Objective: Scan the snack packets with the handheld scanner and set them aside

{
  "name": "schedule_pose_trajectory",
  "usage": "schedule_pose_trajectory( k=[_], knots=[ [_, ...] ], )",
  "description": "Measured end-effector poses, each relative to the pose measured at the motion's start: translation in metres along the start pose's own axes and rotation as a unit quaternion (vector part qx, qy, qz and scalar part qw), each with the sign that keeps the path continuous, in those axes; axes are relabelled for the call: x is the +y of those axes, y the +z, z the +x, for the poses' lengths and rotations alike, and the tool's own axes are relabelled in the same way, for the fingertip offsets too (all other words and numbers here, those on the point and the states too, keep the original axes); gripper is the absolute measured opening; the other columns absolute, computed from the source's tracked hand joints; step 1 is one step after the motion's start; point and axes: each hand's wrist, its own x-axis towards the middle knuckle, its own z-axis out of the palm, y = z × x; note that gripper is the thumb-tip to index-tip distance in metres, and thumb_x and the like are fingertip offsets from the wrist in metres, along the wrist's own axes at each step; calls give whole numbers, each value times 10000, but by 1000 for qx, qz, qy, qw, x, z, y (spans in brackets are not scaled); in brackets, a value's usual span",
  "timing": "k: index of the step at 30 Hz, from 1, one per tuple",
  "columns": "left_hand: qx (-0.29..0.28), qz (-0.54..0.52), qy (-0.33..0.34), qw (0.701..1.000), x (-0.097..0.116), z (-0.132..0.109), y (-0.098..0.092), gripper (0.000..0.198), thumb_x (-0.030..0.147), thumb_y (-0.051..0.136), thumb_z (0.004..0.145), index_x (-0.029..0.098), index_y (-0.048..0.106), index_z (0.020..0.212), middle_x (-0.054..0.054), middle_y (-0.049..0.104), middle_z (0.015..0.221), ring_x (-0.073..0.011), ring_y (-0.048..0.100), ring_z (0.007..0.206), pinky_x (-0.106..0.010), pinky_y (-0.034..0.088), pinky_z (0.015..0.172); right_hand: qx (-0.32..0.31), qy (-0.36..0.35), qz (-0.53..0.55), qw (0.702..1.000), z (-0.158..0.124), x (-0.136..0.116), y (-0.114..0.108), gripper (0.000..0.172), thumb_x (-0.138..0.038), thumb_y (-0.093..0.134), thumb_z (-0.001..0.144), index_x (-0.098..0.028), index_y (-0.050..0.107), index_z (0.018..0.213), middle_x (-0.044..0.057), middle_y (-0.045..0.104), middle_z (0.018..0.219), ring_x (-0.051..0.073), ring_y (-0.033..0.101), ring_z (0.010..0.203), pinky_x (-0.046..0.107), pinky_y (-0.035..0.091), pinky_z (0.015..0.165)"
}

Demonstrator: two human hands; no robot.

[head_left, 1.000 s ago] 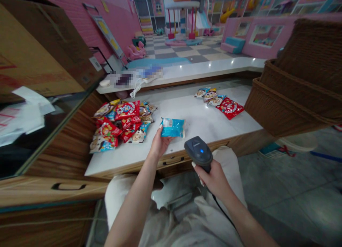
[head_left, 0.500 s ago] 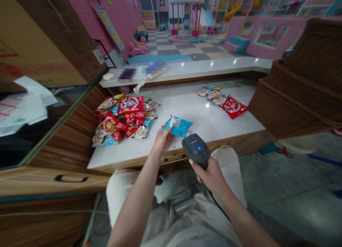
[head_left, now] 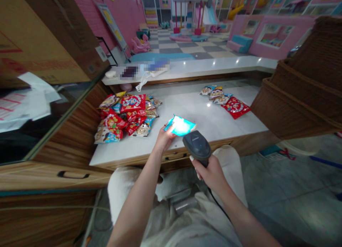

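In the head view, your left hand (head_left: 164,139) pinches the blue packet (head_left: 184,126), which projects right of the fingers; your right hand (head_left: 211,171) is wrapped around the scanner (head_left: 197,146) below its head. Glare could obscure the packet's printing; a slack pinch could tilt it.

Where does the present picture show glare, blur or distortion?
All in the head view: strong glare whitens the packet in front of the scanner; bright spots reflect on the ledge and counter; pixel blocks cover part of the ledge; the play area looks soft; the box seems stretched.
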Motion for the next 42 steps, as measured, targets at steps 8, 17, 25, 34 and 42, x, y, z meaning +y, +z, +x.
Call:
schedule_pose_trajectory(
  k=[8, 17, 25, 34, 42],
  knots=[
    [-9, 7, -4, 1000, 3, -2, 1, 523, 403, 1057, 759, 181, 807, 1160, -66, 882, 1022, -236, 837, 883, -347, 710, 839, -11, 18, 12, 1000, 0, 2, 0, 318, -518, 713, 857, -311, 576, 658, -1, 564, 447, 244, 668, 488, 281, 445, 447],
    [0, 17, 35, 999, 4, -1, 1, 642, 540, 1074, 696, 222, 826, 1196, -55, 869, 1063, -209, 793, 879, -313, 671, 803, 5, 29, 27, 999, 0, 11, -5, 288, -527, 733, 824, -295, 614, 703, -16, 570, 459, 220, 627, 441, 275, 434, 414],
    [-72, 474, 330, 814, 65, 42, 10, 505, 356, 752, 1016, 259, 762, 1511, -122, 767, 1553, -327, 675, 1499, -522, 470, 1339, 14, 35, 16, 999, 1, 23, -16, 357, -603, 770, 853, -299, 630, 729, -15, 569, 453, 226, 624, 435, 280, 465, 408],
    [-149, 848, 172, 478, 99, 78, 1, 639, 220, 855, 835, 278, 791, 1467, -137, 690, 1663, -432, 525, 1650, -664, 281, 1421, 47, 84, 58, 994, 4, 34, -29, 312, -559, 746, 775, -281, 614, 726, -46, 537, 454, 172, 530, 368, 277, 439, 409],
    [-171, 720, 254, 622, 41, 125, 83, 710, 301, 657, 1021, 120, 542, 1698, -191, 611, 1729, -308, 594, 1605, -444, 432, 1383, 82, 49, 27, 995, 24, 54, -56, 431, -634, 799, 851, -256, 661, 696, -33, 544, 439, 182, 539, 370, 279, 452, 406]
  ],
)
